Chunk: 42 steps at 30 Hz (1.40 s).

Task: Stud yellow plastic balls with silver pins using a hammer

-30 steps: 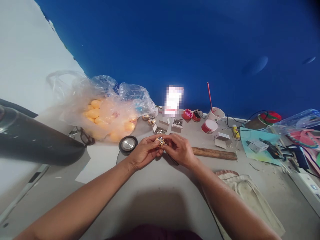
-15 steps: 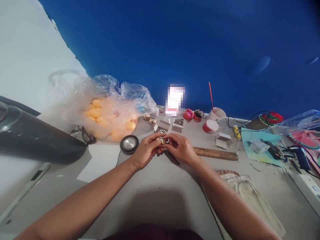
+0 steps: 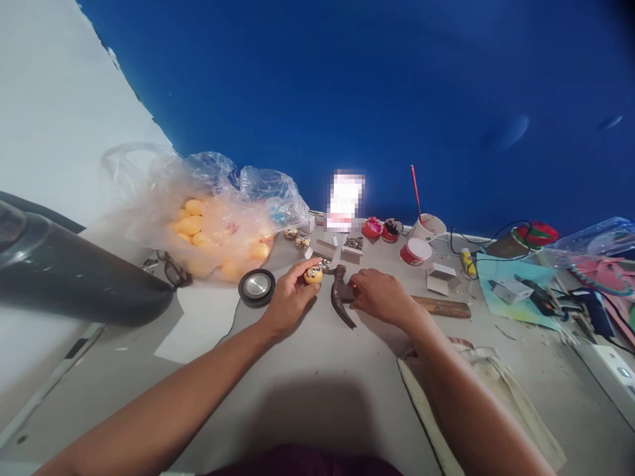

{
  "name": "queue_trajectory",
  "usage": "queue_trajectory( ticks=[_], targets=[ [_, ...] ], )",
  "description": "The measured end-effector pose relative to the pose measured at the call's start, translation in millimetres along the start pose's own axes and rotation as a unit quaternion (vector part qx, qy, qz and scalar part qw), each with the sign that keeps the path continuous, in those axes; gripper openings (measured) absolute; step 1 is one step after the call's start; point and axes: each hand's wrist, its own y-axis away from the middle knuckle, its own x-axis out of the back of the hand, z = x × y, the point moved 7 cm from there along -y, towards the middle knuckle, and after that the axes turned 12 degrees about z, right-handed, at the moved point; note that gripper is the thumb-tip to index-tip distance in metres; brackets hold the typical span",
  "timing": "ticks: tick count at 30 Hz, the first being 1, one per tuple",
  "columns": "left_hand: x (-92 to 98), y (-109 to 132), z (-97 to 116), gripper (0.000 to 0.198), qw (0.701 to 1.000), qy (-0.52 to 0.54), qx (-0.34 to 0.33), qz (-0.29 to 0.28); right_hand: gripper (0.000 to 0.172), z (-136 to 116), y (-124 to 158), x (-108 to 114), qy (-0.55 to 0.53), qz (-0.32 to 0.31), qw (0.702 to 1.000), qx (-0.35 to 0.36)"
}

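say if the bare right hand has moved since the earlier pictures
Yes, rightward: against the wooden-handled, dark metal claw hammer, the bare right hand has gone from over the hammer's head to its handle.

Grey table [image 3: 297,354] bearing claw hammer [image 3: 341,295], black-rimmed disc [image 3: 256,285], white paper [image 3: 201,327], pale cloth [image 3: 510,391]

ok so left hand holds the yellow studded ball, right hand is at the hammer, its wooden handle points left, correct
Wrong direction: the head view shows the wooden handle pointing right. The left hand holds the yellow studded ball, the right hand is at the hammer.
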Motion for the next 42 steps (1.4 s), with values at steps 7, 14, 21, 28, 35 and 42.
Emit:
queue_trajectory(
  ticks=[7, 14, 21, 28, 35, 42],
  targets=[
    [5.0, -2.0, -1.8, 0.042, 0.996, -0.076, -0.001, 0.048, 0.022, 7.9, 14.1, 43.2, -0.232, 0.048, 0.967, 0.095],
    [-0.8, -3.9, -8.6, 0.048, 1.000, -0.019, 0.006, 0.012, 0.024, -9.8, 22.8, 68.0, -0.282, 0.256, 0.924, 0.036],
    [-4.1, -3.0, -15.8, 0.049, 0.998, 0.042, 0.047, 0.003, 0.029, -24.8, 19.7, 58.1, -0.166, 0.281, 0.944, 0.047],
    [-4.1, -5.3, -15.5, 0.047, 0.999, 0.010, 0.039, -0.005, 0.025, -23.2, 21.6, 60.1, -0.133, 0.289, 0.947, 0.039],
    [-4.8, -5.3, -12.0, 0.045, 0.998, -0.063, 0.015, -0.023, 0.027, -25.1, 25.3, 66.7, -0.142, 0.313, 0.938, 0.051],
    [-5.8, -3.2, -7.3, 0.045, 0.996, -0.088, -0.001, -0.023, 0.031, -24.2, 26.9, 70.0, -0.149, 0.316, 0.936, 0.042]
  ],
)
